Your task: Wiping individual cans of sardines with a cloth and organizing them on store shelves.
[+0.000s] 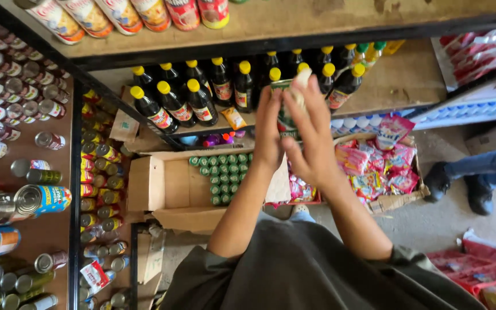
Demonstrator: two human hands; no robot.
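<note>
Shop shelves surround the person, whose left hand (268, 135) and right hand (311, 138) close together around a green-labelled can (286, 117), probably rigid, smooth and rather heavy, best held by its sides, below the yellow-capped dark bottles (202, 100) at 12 o'clock.

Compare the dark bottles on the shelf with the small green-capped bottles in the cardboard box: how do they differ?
The dark bottles have yellow caps; the green-capped bottles have green ones. The dark bottles stand on a wooden shelf; the green-capped bottles sit lower, in an open cardboard box. The dark bottles show red labels; of the green-capped bottles only the tops show. Both stand upright in tight rows.
</note>
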